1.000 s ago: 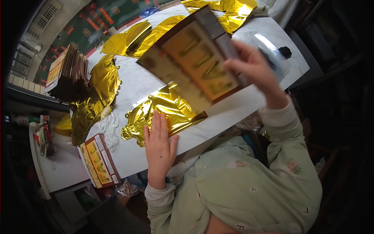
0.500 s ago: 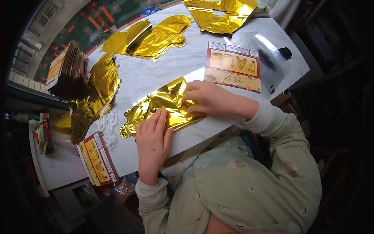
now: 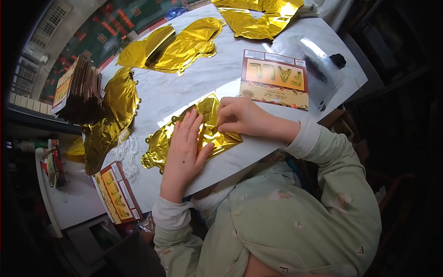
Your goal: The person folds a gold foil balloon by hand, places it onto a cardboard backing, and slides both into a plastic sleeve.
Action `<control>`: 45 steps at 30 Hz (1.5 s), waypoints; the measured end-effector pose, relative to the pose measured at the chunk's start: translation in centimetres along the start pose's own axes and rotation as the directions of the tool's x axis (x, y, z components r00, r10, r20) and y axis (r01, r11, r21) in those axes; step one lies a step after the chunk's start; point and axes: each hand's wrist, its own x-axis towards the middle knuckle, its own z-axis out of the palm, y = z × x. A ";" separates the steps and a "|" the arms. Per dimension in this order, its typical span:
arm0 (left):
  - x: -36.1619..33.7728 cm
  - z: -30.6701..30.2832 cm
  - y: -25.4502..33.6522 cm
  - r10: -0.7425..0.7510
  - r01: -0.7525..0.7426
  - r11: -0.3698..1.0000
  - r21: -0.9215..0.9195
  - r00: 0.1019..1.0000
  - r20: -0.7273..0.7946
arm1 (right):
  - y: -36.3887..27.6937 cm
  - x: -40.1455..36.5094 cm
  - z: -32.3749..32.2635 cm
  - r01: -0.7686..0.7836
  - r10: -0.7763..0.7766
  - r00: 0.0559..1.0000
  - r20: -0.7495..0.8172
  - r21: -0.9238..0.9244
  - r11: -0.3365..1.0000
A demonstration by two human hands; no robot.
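Note:
A gold foil balloon (image 3: 210,111), flat and partly folded, lies near the front edge of the marble-patterned table. My left hand (image 3: 182,150) rests palm down across its middle, fingers stretched out. At the balloon's right part, my right hand (image 3: 244,116) has thumb and fingertips pinched together on the foil; exactly what part they grip is hidden. Just beyond my right hand lies a printed "FALL" card (image 3: 274,81). Loose white string (image 3: 128,159) is heaped left of the balloon.
More gold foil balloons lie at the left (image 3: 113,111), the back (image 3: 196,41) and the far edge (image 3: 258,27). A stack of cards (image 3: 78,90) stands far left. Another "FALL" card (image 3: 117,191) sits at the left table corner. Clear plastic bags (image 3: 320,60) lie right.
My left hand has slid forward over the foil and now lies flatter on it. The right hand's fingers have drawn closer together at nearly the same place.

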 end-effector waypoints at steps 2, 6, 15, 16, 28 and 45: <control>-0.3 0.7 -0.4 -0.015 0.017 1.000 -0.026 0.999 0.047 | -0.5 0.0 0.2 -0.032 0.032 0.999 -0.030 -0.005 0.999; -0.6 1.3 -0.3 0.007 -0.008 0.999 0.053 1.000 0.012 | -0.9 0.4 0.5 -0.032 0.030 0.999 -0.035 -0.062 0.998; -0.6 1.2 -0.6 -0.009 0.009 1.000 -0.001 0.999 0.038 | 0.2 0.5 2.4 0.162 -0.214 0.966 -0.147 -0.302 0.939; -0.6 1.2 -0.6 -0.003 0.003 1.000 -0.002 0.999 0.037 | 0.2 0.5 2.5 0.161 -0.213 0.966 -0.148 -0.302 0.940; -0.6 0.9 -0.3 0.024 -0.027 0.998 0.053 0.998 0.052 | 0.3 0.1 1.9 0.240 -0.298 0.948 -0.110 -0.370 0.898; -0.6 0.7 -0.3 0.013 -0.012 1.000 -0.019 0.998 0.061 | 0.4 -0.5 1.6 0.337 -0.398 0.916 -0.051 -0.438 0.833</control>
